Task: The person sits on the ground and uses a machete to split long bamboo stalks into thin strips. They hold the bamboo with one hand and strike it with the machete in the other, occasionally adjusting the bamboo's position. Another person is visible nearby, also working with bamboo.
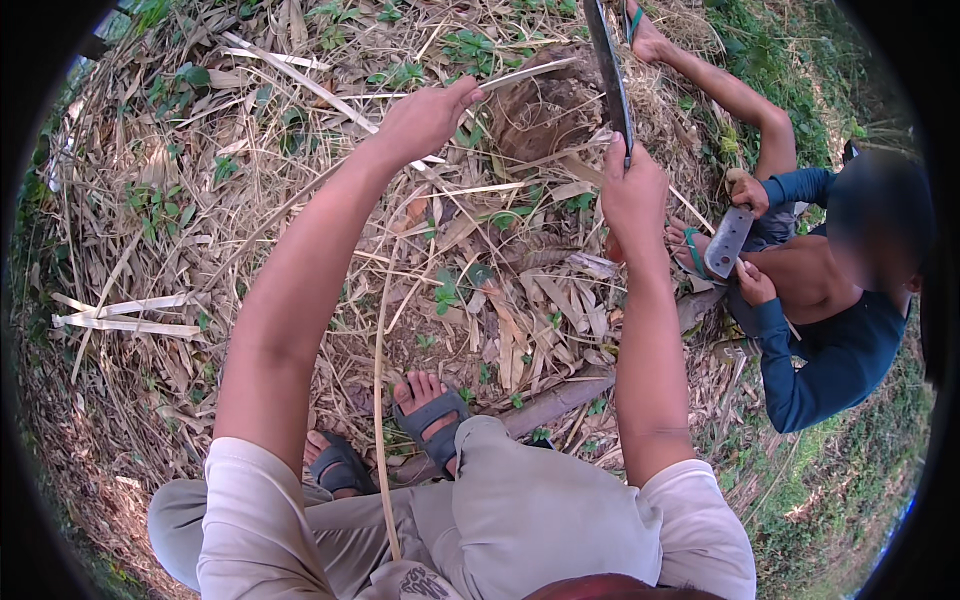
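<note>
Head | left hand (425,118) grips bamboo strip (525,74) | right hand (632,190) grips machete (609,70)

A seated person (840,300) crowds the right; dry leaf litter (150,200) lies open leftward.

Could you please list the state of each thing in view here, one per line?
left hand: raised, pinching the thin bamboo strip.
right hand: closed in a grip on the long blade, pointing away.
co-worker's cleaver: held in both of their hands.
stump: upright amid dry leaves.

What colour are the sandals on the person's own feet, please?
Dark grey sandals, best seen in the head view.
</note>
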`<action>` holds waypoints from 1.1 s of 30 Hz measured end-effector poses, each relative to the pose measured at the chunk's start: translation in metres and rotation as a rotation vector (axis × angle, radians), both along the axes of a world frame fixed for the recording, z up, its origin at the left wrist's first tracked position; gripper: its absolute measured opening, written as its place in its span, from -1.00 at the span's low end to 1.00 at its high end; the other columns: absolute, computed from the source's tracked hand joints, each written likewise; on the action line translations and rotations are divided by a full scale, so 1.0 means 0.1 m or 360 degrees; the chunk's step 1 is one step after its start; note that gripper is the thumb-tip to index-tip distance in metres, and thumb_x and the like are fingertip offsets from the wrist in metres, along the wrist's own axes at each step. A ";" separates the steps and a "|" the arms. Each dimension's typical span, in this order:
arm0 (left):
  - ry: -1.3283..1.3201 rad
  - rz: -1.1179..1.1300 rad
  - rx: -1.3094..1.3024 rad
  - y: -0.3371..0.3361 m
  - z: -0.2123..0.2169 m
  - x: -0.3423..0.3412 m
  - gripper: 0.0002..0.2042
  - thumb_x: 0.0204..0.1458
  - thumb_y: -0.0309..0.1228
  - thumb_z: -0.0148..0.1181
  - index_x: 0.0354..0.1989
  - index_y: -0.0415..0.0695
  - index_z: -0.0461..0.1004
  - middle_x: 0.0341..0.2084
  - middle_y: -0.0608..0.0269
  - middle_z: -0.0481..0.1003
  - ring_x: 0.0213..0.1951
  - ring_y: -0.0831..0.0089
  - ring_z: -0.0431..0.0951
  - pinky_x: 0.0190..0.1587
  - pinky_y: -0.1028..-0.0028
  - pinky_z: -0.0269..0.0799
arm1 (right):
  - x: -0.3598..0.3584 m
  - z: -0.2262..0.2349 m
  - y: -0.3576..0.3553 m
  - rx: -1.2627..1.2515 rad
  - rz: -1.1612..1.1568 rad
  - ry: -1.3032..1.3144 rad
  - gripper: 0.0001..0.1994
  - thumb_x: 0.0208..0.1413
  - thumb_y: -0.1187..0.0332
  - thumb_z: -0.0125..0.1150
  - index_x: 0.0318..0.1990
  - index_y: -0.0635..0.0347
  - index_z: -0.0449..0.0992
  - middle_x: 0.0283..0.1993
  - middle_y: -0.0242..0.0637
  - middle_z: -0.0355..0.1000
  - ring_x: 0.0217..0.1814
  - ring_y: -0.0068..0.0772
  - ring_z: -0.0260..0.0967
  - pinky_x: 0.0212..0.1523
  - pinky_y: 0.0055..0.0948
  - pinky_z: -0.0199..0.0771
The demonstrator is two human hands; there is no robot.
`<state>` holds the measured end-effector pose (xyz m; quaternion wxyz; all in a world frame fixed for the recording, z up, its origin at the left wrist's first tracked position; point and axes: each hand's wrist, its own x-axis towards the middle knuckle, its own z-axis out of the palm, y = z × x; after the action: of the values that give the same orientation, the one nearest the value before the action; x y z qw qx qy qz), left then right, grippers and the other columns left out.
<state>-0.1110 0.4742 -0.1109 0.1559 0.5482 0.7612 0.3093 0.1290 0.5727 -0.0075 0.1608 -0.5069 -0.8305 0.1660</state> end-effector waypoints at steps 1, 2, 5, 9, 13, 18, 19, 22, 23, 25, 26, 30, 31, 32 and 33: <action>-0.0006 -0.0002 -0.0057 0.01 0.02 0.01 -0.70 0.34 -0.04 -0.24 -0.02 0.07 0.31 -0.46 -0.08 0.53 -0.33 -0.14 0.53 -0.29 -0.04 0.35 | 0.03 -0.07 0.01 0.0042 0.0015 -0.0042 -0.61 0.31 0.12 -0.03 -0.34 0.31 0.50 -0.53 0.13 0.44 -0.42 0.24 0.45 -0.36 0.05 0.38; -0.0003 0.0004 -0.0115 0.01 0.03 0.00 -0.71 0.34 -0.06 -0.24 -0.03 0.08 0.32 -0.48 -0.07 0.53 -0.34 -0.14 0.53 -0.29 -0.05 0.35 | 0.04 -0.14 0.03 0.0084 0.0038 -0.0076 -0.61 0.31 0.12 -0.03 -0.33 0.31 0.50 -0.53 0.14 0.44 -0.42 0.25 0.45 -0.36 0.07 0.38; 0.0002 0.0049 0.0027 0.01 0.00 0.07 -0.72 0.33 -0.08 -0.20 -0.08 0.03 0.34 -0.53 -0.11 0.50 -0.38 -0.18 0.51 -0.33 -0.04 0.35 | 0.07 -0.26 0.05 0.0123 0.0070 -0.0086 -0.62 0.30 0.10 -0.02 -0.33 0.29 0.47 -0.54 0.16 0.44 -0.42 0.28 0.44 -0.38 0.13 0.37; 0.0058 0.0073 0.0110 0.05 0.09 0.08 -0.73 0.33 -0.10 -0.17 -0.10 0.00 0.34 -0.60 -0.12 0.48 -0.45 -0.20 0.49 -0.39 -0.04 0.34 | 0.07 -0.19 -0.03 0.0106 0.0036 -0.0018 -0.63 0.31 0.13 -0.02 -0.34 0.29 0.46 -0.54 0.16 0.44 -0.42 0.29 0.44 -0.38 0.11 0.37; 0.0079 0.0016 0.0007 0.14 0.13 -0.01 -0.73 0.32 -0.09 -0.17 -0.09 0.01 0.33 -0.57 -0.14 0.49 -0.41 -0.19 0.51 -0.36 -0.04 0.36 | 0.07 -0.19 0.10 0.0222 0.0147 -0.0026 -0.66 0.31 0.16 -0.03 -0.33 0.29 0.45 -0.53 0.15 0.44 -0.43 0.28 0.44 -0.40 0.10 0.37; 0.0076 -0.0013 -0.0105 0.17 0.21 0.00 -0.74 0.33 -0.09 -0.23 -0.09 0.06 0.33 -0.51 -0.07 0.53 -0.36 -0.14 0.55 -0.30 -0.05 0.38 | 0.05 -0.15 0.15 0.0211 0.0144 -0.0186 -0.66 0.31 0.15 -0.01 -0.32 0.30 0.44 -0.52 0.15 0.45 -0.43 0.27 0.44 -0.41 0.08 0.37; 0.0076 -0.0018 -0.0126 0.17 0.23 0.01 -0.73 0.33 -0.09 -0.23 -0.09 0.05 0.33 -0.51 -0.08 0.53 -0.35 -0.14 0.55 -0.30 -0.04 0.38 | 0.04 -0.11 0.14 0.0241 0.0153 -0.0138 -0.67 0.31 0.17 -0.01 -0.32 0.29 0.44 -0.52 0.13 0.45 -0.44 0.26 0.44 -0.41 0.08 0.37; 0.0154 -0.0024 -0.0056 0.16 0.14 -0.07 -0.71 0.33 -0.05 -0.23 -0.11 0.04 0.31 -0.51 -0.09 0.52 -0.36 -0.15 0.55 -0.30 -0.04 0.38 | -0.06 0.08 0.01 0.0400 0.0274 0.0095 -0.72 0.31 0.21 0.02 -0.31 0.27 0.43 -0.51 0.08 0.44 -0.46 0.22 0.43 -0.42 0.05 0.37; 0.0121 -0.0018 -0.0054 0.16 0.12 -0.07 -0.71 0.33 -0.07 -0.21 -0.07 0.03 0.32 -0.53 -0.11 0.52 -0.38 -0.15 0.55 -0.32 -0.03 0.38 | -0.08 0.15 -0.02 0.0517 0.0357 0.0215 -0.74 0.30 0.23 0.03 -0.31 0.26 0.43 -0.51 0.06 0.44 -0.47 0.20 0.43 -0.43 0.04 0.36; 0.0058 0.0000 -0.0052 0.13 0.09 -0.07 -0.71 0.32 -0.10 -0.15 0.01 0.01 0.35 -0.56 -0.13 0.51 -0.43 -0.15 0.54 -0.37 -0.01 0.39 | -0.11 0.25 -0.10 0.0644 0.0450 0.0448 -0.79 0.29 0.29 0.05 -0.32 0.24 0.41 -0.51 -0.01 0.41 -0.50 0.15 0.39 -0.46 0.00 0.34; 0.0069 -0.0009 -0.0045 0.14 0.09 -0.06 -0.71 0.32 -0.10 -0.15 0.02 0.01 0.35 -0.56 -0.12 0.51 -0.44 -0.14 0.54 -0.37 -0.01 0.38 | -0.08 0.19 -0.07 0.0632 0.0424 0.0374 -0.78 0.30 0.27 0.04 -0.31 0.25 0.41 -0.50 0.01 0.43 -0.48 0.17 0.41 -0.44 0.02 0.36; 0.0034 -0.0015 -0.0047 0.16 0.15 -0.01 -0.71 0.33 -0.08 -0.18 -0.02 0.02 0.34 -0.57 -0.10 0.50 -0.43 -0.15 0.53 -0.35 -0.02 0.37 | 0.00 -0.07 0.17 0.0115 0.0088 -0.0334 -0.65 0.31 0.16 -0.04 -0.27 0.31 0.47 -0.43 0.16 0.48 -0.30 0.30 0.46 -0.26 0.13 0.42; 0.0005 -0.0018 -0.0076 0.16 0.17 0.01 -0.71 0.33 -0.06 -0.21 -0.06 0.04 0.32 -0.54 -0.09 0.50 -0.40 -0.16 0.53 -0.32 -0.04 0.37 | 0.01 -0.09 0.18 0.0113 0.0078 -0.0318 -0.63 0.31 0.14 -0.05 -0.26 0.33 0.48 -0.41 0.19 0.49 -0.28 0.31 0.46 -0.24 0.15 0.42; -0.0018 -0.0019 -0.0118 0.14 0.18 0.01 -0.70 0.33 -0.04 -0.24 -0.09 0.05 0.30 -0.52 -0.09 0.51 -0.36 -0.17 0.53 -0.29 -0.06 0.36 | 0.01 -0.12 0.16 0.0099 0.0072 -0.0294 -0.61 0.32 0.13 -0.07 -0.25 0.34 0.49 -0.40 0.22 0.49 -0.26 0.33 0.46 -0.21 0.16 0.42; 0.0036 -0.0005 0.0005 0.16 0.14 0.00 -0.72 0.33 -0.08 -0.18 -0.07 0.01 0.32 -0.61 -0.10 0.46 -0.46 -0.17 0.50 -0.36 -0.03 0.35 | 0.00 -0.17 0.18 0.0136 0.0069 -0.0257 -0.57 0.31 0.07 -0.06 -0.23 0.34 0.50 -0.39 0.24 0.47 -0.25 0.31 0.45 -0.23 0.10 0.40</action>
<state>-0.1115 0.4902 -0.0965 0.1469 0.5532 0.7615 0.3041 0.1292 0.5903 -0.0250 0.1112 -0.4933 -0.8578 0.0926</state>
